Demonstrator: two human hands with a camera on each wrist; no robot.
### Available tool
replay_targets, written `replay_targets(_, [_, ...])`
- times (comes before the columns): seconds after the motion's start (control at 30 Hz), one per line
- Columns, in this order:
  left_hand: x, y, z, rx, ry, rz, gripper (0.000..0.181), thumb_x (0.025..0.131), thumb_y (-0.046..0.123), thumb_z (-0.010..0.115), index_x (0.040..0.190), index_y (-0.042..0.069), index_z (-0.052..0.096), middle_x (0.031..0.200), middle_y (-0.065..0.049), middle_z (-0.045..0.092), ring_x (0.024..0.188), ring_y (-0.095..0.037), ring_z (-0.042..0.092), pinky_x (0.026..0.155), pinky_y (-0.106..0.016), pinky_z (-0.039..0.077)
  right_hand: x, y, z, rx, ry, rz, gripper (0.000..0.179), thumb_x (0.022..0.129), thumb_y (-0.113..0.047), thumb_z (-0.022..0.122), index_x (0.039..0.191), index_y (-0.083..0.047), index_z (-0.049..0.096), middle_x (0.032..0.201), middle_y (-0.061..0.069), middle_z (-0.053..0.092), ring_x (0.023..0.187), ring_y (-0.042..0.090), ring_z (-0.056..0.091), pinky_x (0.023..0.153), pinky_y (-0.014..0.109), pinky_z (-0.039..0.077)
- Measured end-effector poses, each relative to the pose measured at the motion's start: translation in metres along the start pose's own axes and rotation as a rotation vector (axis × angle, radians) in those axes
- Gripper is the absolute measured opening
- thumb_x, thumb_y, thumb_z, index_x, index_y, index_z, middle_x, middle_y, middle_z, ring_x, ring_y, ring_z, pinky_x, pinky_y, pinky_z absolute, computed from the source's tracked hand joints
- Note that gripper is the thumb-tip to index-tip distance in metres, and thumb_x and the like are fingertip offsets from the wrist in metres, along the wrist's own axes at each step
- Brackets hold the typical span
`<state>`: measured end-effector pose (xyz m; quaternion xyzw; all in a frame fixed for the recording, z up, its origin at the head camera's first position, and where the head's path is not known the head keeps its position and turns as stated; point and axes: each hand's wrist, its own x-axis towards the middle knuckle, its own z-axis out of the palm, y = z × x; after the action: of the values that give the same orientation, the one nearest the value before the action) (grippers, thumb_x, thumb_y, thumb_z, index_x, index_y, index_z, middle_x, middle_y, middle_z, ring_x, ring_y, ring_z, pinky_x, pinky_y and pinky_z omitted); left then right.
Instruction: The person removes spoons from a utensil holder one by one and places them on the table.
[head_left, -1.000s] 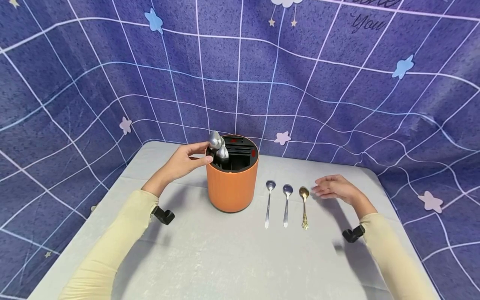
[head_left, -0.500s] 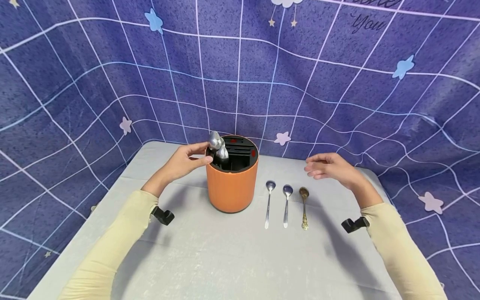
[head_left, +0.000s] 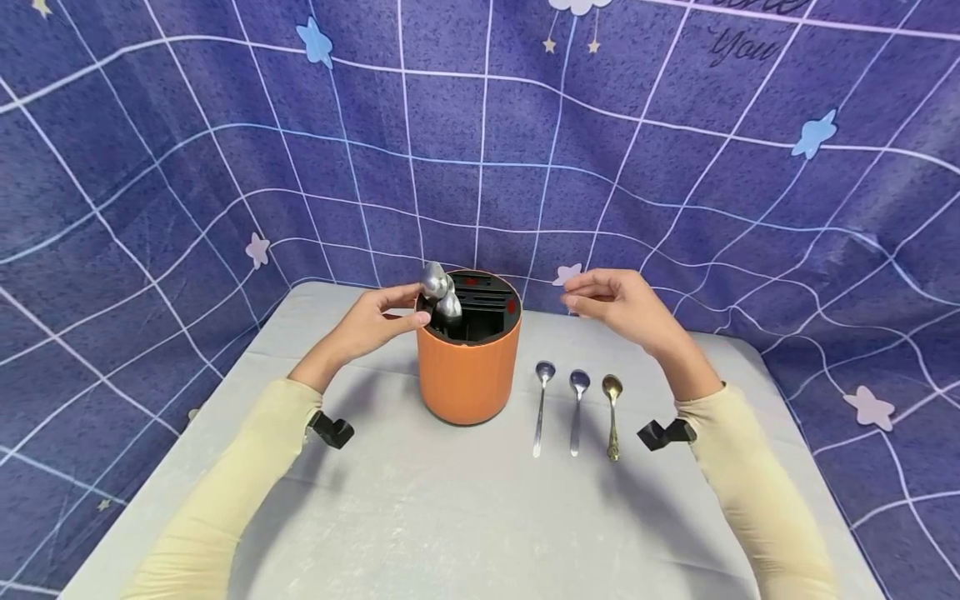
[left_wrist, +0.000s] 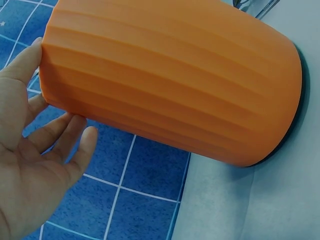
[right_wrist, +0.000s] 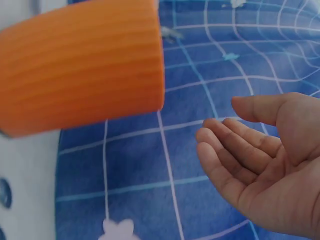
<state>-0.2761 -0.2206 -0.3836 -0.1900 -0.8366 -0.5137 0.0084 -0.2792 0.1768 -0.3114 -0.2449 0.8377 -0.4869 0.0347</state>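
Note:
An orange ribbed utensil holder (head_left: 468,383) with a black slotted top stands upright on the table. My left hand (head_left: 367,323) holds it at the left of its rim, thumb in front and fingers behind; the left wrist view shows the fingertips against the orange wall (left_wrist: 170,75). Two silver spoons stick up from the holder, bowls upward, one spoon (head_left: 433,282) beside the other (head_left: 449,308). My right hand (head_left: 618,307) is in the air right of the holder, fingers loosely bent and nothing in them, as the right wrist view of the hand (right_wrist: 260,170) confirms.
Three spoons lie in a row right of the holder, bowls away from me: a silver spoon (head_left: 544,372), another silver spoon (head_left: 580,382) and a gold spoon (head_left: 612,387) with an ornate handle. A purple starred curtain (head_left: 375,167) hangs behind the pale table (head_left: 465,517).
My right hand has moved up and to the left, from beside the gold spoon toward the holder. My left hand stays on the rim, and the spoons have not moved.

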Motion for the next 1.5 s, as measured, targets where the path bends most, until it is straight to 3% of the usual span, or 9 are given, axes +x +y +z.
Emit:
replay_targets(0.3, [0.0, -0.002, 0.0, -0.007, 0.008, 0.001, 0.058, 0.096, 0.02, 0.073, 0.148, 0.004, 0.053, 0.149, -0.014, 0.055, 0.134, -0.034, 0.053, 0.112, -0.056, 0.044, 0.023, -0.026, 0.029, 0.008, 0.004, -0.101, 0.03, 0.096, -0.018, 0.074, 0.123, -0.005, 0.072, 0.113, 0.011, 0.076, 0.101, 0.018, 0.072, 0.082, 0.025, 0.058])
replay_targets(0.5, [0.001, -0.002, 0.0, -0.003, 0.003, 0.008, 0.058, 0.096, 0.02, 0.073, 0.148, 0.005, 0.054, 0.149, -0.013, 0.055, 0.134, -0.032, 0.054, 0.111, -0.053, 0.046, 0.038, -0.03, 0.053, 0.014, -0.005, -0.169, 0.033, 0.094, -0.015, 0.076, 0.123, -0.002, 0.072, 0.11, 0.011, 0.077, 0.1, 0.021, 0.074, 0.081, 0.027, 0.06])
replay_targets(0.97, [0.002, -0.004, 0.0, -0.007, 0.003, 0.01, 0.062, 0.095, 0.026, 0.075, 0.148, 0.002, 0.052, 0.148, -0.015, 0.056, 0.133, -0.032, 0.054, 0.112, -0.055, 0.044, 0.052, -0.035, 0.093, -0.047, 0.02, -0.203, 0.033, 0.092, -0.02, 0.079, 0.121, -0.004, 0.074, 0.105, 0.004, 0.079, 0.095, 0.016, 0.074, 0.083, 0.034, 0.062])
replay_targets(1.5, [0.001, -0.003, 0.001, -0.009, 0.006, 0.011, 0.061, 0.096, 0.024, 0.074, 0.149, 0.003, 0.052, 0.147, -0.015, 0.057, 0.132, -0.032, 0.055, 0.111, -0.052, 0.047, 0.065, -0.033, 0.113, -0.144, 0.049, -0.181, 0.025, 0.091, -0.022, 0.08, 0.113, -0.01, 0.078, 0.098, 0.0, 0.079, 0.09, 0.011, 0.074, 0.078, 0.03, 0.061])
